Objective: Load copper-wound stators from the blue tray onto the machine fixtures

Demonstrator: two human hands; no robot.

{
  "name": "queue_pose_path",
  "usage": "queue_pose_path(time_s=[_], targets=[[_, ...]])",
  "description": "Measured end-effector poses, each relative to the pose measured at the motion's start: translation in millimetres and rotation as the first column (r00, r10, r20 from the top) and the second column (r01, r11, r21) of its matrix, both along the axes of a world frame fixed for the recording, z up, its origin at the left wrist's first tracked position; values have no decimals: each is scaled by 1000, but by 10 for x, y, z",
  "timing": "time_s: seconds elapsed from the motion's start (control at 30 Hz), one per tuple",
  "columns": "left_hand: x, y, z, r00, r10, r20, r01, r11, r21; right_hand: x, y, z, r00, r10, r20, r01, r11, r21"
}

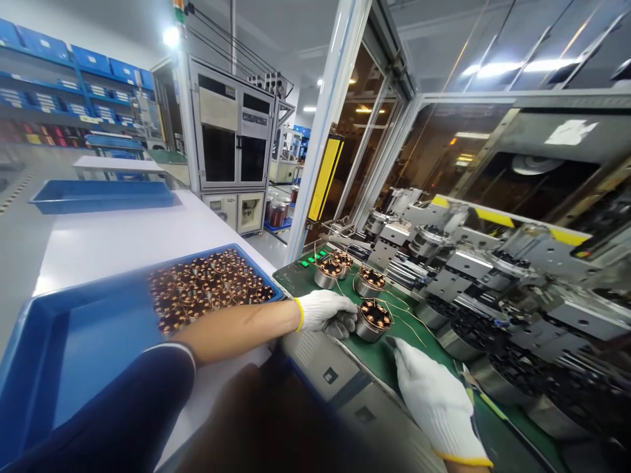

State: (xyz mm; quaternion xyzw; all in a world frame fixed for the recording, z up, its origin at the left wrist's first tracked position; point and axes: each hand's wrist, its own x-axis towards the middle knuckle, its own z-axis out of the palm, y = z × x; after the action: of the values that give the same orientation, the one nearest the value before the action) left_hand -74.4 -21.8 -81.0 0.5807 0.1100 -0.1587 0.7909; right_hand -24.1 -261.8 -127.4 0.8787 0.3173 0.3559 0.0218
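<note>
Both my hands wear white knit gloves. My left hand (328, 312) reaches across to a round metal stator wound with copper wire (373, 320) on the green machine bed (379, 358); its fingers curl against the part's left side. My right hand (434, 401) lies flat on the green bed just below and right of that stator, fingers stretched toward it. Three more wound stators (369, 281) stand farther back on the bed, with loose copper wire ends trailing.
A blue tray (73, 341) on the white table at my left holds several wound stators (207, 286) in its far corner. Another blue tray (103, 195) sits farther back. Grey machine tooling (493, 282) fills the right side. A yellow light-curtain bar (325, 177) stands on the frame post.
</note>
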Motion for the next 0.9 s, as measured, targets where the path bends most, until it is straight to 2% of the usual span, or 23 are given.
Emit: queue_pose_path(time_s=[0.13, 0.23, 0.33, 0.4, 0.47, 0.53, 0.57, 0.6, 0.63, 0.67, 0.7, 0.73, 0.77, 0.8, 0.83, 0.9], targets=[[30, -30, 2, 992, -120, -29, 119, 992, -29, 32, -8, -26, 998, 41, 55, -41, 999, -4], [60, -95, -24, 998, -62, 6, 62, 998, -16, 35, -6, -25, 995, 54, 82, -54, 999, 0], [52, -133, -31, 999, -21, 44, 21, 1000, 11, 25, -5, -25, 987, 36, 157, -28, 998, -53], [17, -97, -12, 997, -26, 70, 20, 996, 90, 15, -5, -24, 979, 31, 202, -15, 997, -79], [-50, 6, 36, 987, -69, 142, 20, 948, 319, 6, -2, -21, 984, 19, 176, -5, 997, -81], [-155, 160, 108, 967, -156, 202, 15, 825, 565, -3, 6, -16, 995, -14, 94, 20, 997, -73], [-222, 242, 146, 950, -215, 225, 10, 744, 669, -8, 10, -14, 998, -30, 50, 33, 997, -70], [-296, 317, 178, 923, -289, 254, -12, 638, 770, -11, 16, -12, 999, -45, 13, 46, 997, -67], [-374, 379, 199, 883, -376, 281, -60, 503, 862, -14, 20, -11, 998, -57, -14, 56, 996, -63], [-451, 424, 203, 829, -475, 296, -140, 337, 931, -17, 24, -9, 997, -64, -33, 62, 996, -61], [-521, 450, 190, 762, -581, 286, -250, 143, 958, -18, 27, -7, 996, -70, -47, 67, 996, -63], [-579, 458, 157, 697, -674, 244, -360, -34, 933, -19, 29, -5, 996, -72, -55, 68, 995, -68], [-622, 454, 109, 647, -738, 192, -441, -157, 883, -19, 29, -3, 996, -73, -57, 68, 995, -75], [-647, 442, 51, 615, -774, 151, -485, -221, 846, -20, 29, -2, 996, -74, -54, 69, 994, -83], [-658, 430, -11, 591, -797, 121, -510, -253, 822, -20, 28, -1, 996, -75, -50, 70, 993, -90], [-647, 420, -110, 559, -825, 84, -537, -283, 794, -24, 27, -2, 996, -76, -52, 71, 992, -101]])
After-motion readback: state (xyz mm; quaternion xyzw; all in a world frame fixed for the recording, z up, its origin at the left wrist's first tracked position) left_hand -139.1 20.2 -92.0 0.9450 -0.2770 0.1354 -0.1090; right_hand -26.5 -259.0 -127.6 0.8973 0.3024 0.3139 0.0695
